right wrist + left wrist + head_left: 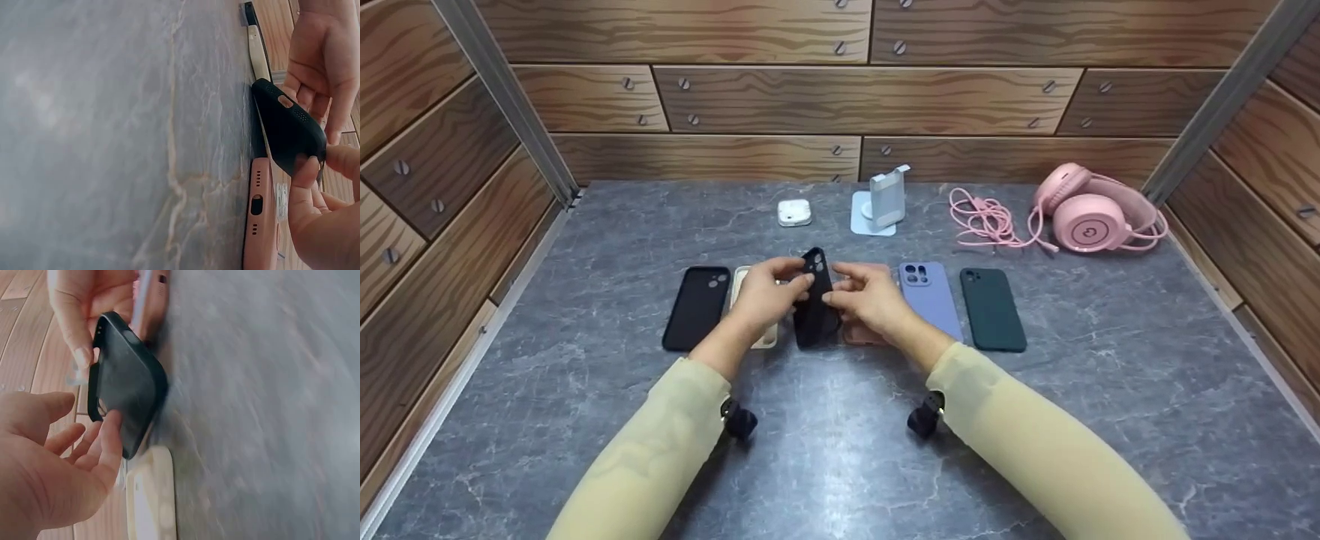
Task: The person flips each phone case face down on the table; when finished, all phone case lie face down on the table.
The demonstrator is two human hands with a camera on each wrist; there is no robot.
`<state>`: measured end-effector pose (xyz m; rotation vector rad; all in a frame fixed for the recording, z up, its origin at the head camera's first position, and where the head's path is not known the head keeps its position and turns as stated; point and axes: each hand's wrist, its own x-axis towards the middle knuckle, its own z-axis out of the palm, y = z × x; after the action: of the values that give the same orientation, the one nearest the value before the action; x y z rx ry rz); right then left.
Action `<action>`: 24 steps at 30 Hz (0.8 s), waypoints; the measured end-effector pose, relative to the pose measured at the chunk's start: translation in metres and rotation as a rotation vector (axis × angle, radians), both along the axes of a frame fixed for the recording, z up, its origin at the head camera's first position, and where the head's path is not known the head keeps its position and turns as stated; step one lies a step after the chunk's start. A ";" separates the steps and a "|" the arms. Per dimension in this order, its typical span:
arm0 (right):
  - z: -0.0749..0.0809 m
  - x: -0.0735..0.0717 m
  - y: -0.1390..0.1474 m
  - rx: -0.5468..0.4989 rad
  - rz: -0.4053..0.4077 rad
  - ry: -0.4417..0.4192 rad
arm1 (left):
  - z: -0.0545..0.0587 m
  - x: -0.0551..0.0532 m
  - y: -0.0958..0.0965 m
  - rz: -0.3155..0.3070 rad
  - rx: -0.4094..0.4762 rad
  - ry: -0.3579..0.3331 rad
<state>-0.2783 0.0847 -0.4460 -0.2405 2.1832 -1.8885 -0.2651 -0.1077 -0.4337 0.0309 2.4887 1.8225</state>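
Observation:
A black phone case [816, 319] stands tilted up on one side in the middle of the row, its camera cutout toward the far end. My right hand [874, 300] pinches its right edge; the right wrist view shows thumb and fingers [306, 171] at a corner of the case. My left hand [56, 472] has its fingers extended against the hollow inside of the case, the thumb apart from it. Just left lies a cream case [163, 495], partly under my left hand in the head view. A pink case [263, 225] lies under my right hand.
Another black case [696, 309] ends the row at left; a purple case [934, 300] and a dark green case [994, 311] lie at right. Behind are a white earphone box [794, 213], a light blue folding stand [888, 199] and pink headphones [1091, 221] with a coiled cable [986, 221].

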 end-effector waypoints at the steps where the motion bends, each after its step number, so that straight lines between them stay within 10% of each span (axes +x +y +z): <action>1: 0.000 0.000 0.000 -0.021 0.008 -0.016 | 0.001 0.000 0.001 0.002 0.044 -0.034; 12: -0.001 -0.004 0.002 -0.245 0.144 -0.202 | 0.006 -0.003 0.003 0.005 0.143 -0.134; 24: 0.004 -0.002 0.005 -0.221 0.237 -0.277 | 0.011 -0.004 -0.001 -0.021 0.258 -0.160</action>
<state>-0.2803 0.0896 -0.4421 -0.2479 1.6914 -1.8984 -0.2694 -0.1090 -0.4224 -0.0740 2.1285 2.0358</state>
